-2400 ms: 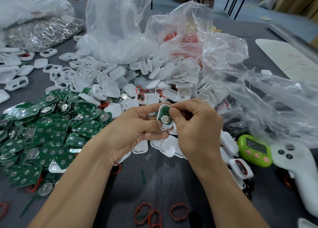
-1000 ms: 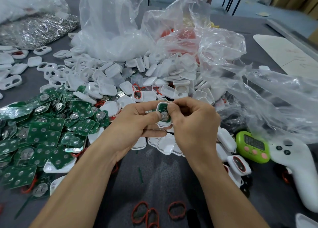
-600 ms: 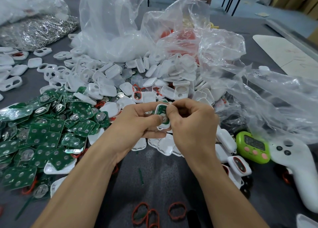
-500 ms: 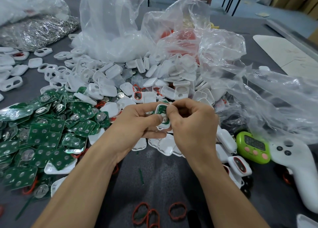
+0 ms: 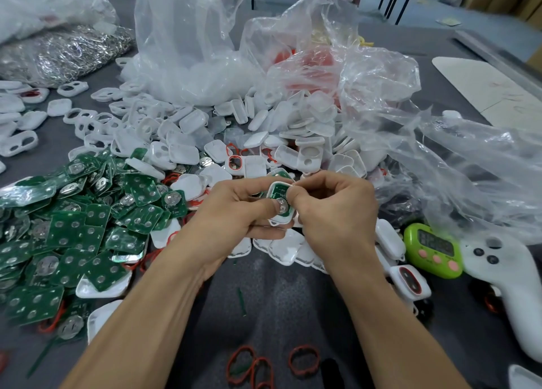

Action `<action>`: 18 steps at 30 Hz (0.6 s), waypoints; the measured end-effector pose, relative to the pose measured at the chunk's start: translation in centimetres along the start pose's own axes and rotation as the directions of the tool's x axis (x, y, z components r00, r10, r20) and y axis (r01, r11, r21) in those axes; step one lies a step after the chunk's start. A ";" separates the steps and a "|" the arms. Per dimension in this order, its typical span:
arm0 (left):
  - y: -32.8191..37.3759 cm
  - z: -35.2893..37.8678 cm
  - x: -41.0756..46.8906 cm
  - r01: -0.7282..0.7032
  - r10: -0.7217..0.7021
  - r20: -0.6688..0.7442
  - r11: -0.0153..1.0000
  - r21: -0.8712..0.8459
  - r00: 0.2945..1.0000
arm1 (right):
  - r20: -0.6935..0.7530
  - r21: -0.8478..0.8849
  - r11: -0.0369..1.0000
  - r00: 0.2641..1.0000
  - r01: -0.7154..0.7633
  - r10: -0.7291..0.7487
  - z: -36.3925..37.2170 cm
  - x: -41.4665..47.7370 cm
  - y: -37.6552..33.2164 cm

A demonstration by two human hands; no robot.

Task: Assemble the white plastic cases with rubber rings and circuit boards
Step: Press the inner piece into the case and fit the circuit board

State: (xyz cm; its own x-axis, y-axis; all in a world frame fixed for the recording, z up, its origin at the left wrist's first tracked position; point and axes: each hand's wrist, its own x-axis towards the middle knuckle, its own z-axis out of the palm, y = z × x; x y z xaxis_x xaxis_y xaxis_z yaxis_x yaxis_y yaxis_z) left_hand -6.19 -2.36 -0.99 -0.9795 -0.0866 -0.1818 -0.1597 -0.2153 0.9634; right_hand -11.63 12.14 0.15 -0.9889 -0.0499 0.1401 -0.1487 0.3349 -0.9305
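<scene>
Grip: left hand (image 5: pixel 234 212) is curling round the white case (image 5: pixel 275 221), its thumb pressing on the face; right hand (image 5: pixel 337 212) is pinching the case's upper right edge between thumb and forefinger.
Case position: it is being held between both hands above the grey table (image 5: pixel 278 300), just in front of the white heap.
Case contents: a green circuit board (image 5: pixel 278 191) is sitting inside the smooth, round-cornered shell, a silvery disc showing on its lower half.
Left heap: flat green boards (image 5: pixel 88 227) (dotted with round silver pads) are lying overlapped, some mixed with white shells.
Middle heap: glossy white shells (image 5: pixel 264 130) are spilling out from under the bags.
Bags: crinkled clear plastic bags (image 5: pixel 190 36) are slumping behind; one is holding white parts, another red pieces; a far-left bag of shiny metal bits (image 5: pixel 64 54) is lying flat.
Rings: thin red rubber rings (image 5: pixel 303 360) are lying loose near the table's front.
Right side: a lime-green timer (image 5: pixel 432 250) is lying just beside a white controller (image 5: pixel 510 280).
</scene>
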 end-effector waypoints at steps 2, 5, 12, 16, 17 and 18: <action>0.0 0.1 0.0 -0.004 0.004 -0.005 1.000 0.001 1.000 | -0.022 -0.008 1.000 1.000 0.005 -0.005 0.1 -0.1 0.0; -0.1 0.4 0.0 -0.016 0.016 -0.019 1.000 0.014 1.000 | -0.021 -0.035 0.999 1.000 0.022 -0.023 0.3 -0.1 0.0; 0.2 0.5 0.0 -0.044 0.042 -0.102 0.999 -0.017 0.994 | 0.163 0.168 0.983 0.986 -0.069 0.042 0.2 0.5 0.1; 0.3 0.6 0.0 -0.038 0.034 -0.103 0.998 -0.039 0.994 | 0.179 0.171 0.982 0.983 -0.076 0.044 0.0 0.6 0.2; 0.2 0.6 -0.1 -0.040 0.036 -0.099 0.998 -0.037 0.994 | 0.164 0.148 0.987 0.986 -0.058 0.033 0.0 0.5 0.2; 0.2 0.6 -0.1 -0.043 0.039 -0.097 0.998 -0.037 0.995 | 0.149 0.126 0.991 0.989 -0.039 0.020 0.0 0.4 0.1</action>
State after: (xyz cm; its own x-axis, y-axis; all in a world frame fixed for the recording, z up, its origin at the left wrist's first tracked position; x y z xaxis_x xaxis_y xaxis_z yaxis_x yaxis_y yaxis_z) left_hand -6.22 -1.84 -0.67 -0.9685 -0.1888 -0.1624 -0.1131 -0.2475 0.9623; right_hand -12.06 12.17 0.12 -0.9807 -0.1828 0.0695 -0.1088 0.2152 -0.9705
